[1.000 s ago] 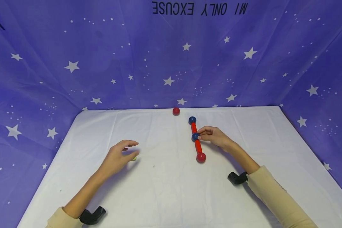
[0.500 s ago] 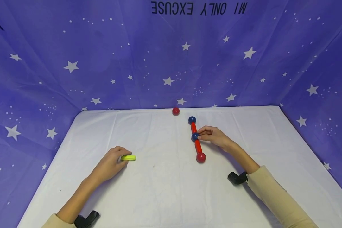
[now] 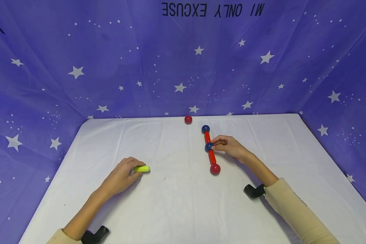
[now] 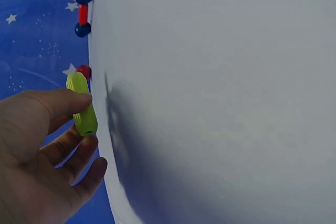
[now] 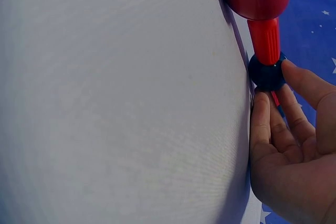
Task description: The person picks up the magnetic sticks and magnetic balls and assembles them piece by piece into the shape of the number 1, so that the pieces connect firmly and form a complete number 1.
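Note:
Between thumb and fingers my left hand pinches a short yellow-green ribbed rod, held just over the tablecloth. To the right lies a line of balls and red rods: a far blue ball, a red rod, a middle blue ball, a second red rod and a near red ball. My right hand pinches the middle blue ball from its right side. In the right wrist view the thumb presses that blue ball, and the fingers lie low against the cloth.
A loose red ball sits at the far edge of the white-covered table. Behind it rises a purple curtain with stars. Black curved pieces stick out near both sleeves.
My left hand has drawn back a little and turned, so the yellow-green rod now shows between its fingers. The right hand keeps its pinch on the middle blue ball.

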Motion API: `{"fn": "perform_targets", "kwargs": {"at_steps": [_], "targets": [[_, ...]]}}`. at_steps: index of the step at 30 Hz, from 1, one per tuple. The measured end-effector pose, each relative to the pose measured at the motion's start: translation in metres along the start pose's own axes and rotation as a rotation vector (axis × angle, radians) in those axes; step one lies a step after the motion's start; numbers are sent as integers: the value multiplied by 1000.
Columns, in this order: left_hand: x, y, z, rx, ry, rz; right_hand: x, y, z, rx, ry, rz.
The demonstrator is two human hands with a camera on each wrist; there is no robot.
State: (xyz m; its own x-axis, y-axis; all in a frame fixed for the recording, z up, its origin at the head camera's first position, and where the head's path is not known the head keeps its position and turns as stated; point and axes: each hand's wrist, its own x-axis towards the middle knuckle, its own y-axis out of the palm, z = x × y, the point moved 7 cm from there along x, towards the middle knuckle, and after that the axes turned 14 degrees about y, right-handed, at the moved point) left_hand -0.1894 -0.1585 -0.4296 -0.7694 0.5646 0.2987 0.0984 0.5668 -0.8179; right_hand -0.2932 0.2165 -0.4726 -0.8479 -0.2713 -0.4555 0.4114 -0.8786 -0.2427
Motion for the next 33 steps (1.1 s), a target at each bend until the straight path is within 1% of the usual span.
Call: {"fn": "perform_targets", "kwargs": {"at_steps": [5, 10, 13, 19, 28, 33], "targets": [[8, 1, -13, -24, 45, -9, 1, -1, -1, 3, 1, 1], [16, 5, -20, -56, 64, -11, 1, 0, -2, 2, 0, 2], [19, 8, -23, -90, 61, -13, 2, 0, -2, 0, 1, 3], [26, 17, -30, -164, 33, -1, 1, 0, -1, 0, 0, 2], [33, 32, -44, -202, 65, 22, 1, 0, -1, 2, -5, 5], [37, 41, -50, -275, 71, 9, 0, 0, 0, -4, -9, 1]]}}
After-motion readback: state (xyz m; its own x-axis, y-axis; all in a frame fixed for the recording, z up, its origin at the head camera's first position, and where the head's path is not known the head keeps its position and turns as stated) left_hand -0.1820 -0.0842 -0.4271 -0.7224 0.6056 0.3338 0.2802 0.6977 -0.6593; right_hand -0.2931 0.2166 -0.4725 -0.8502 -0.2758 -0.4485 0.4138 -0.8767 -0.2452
